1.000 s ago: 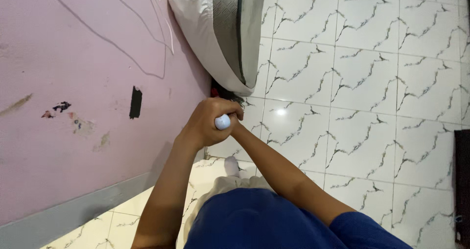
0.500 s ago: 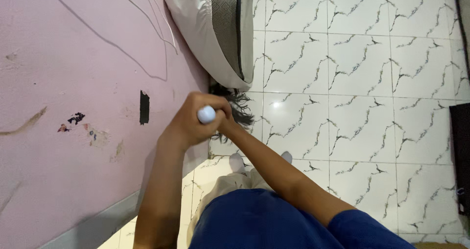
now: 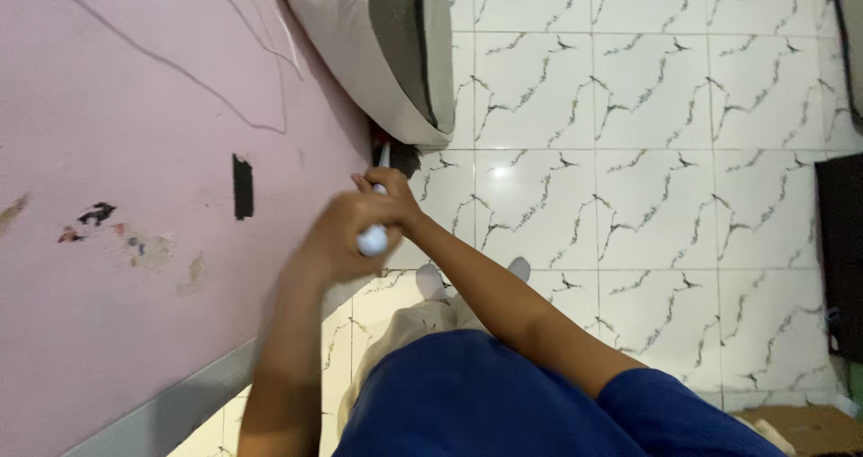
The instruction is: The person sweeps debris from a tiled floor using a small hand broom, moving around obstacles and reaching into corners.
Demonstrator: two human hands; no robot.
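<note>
Both hands are clasped around the white handle of a broom (image 3: pixel 375 232), the left hand (image 3: pixel 337 237) over its rounded end and the right hand (image 3: pixel 391 204) just above it, each grip closed on it. Since half a second ago the dark bristles (image 3: pixel 404 158) have drawn back from the tiled floor (image 3: pixel 629 151) to the foot of the pink wall (image 3: pixel 135 106), under the edge of the grey mattress (image 3: pixel 395 53). That suggests the stroke is working along the wall's base there.

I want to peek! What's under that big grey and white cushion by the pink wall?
Under the cushion dark broom bristles poke out, with the broom handle gripped by both hands. Whatever lies deeper beneath is covered.
</note>
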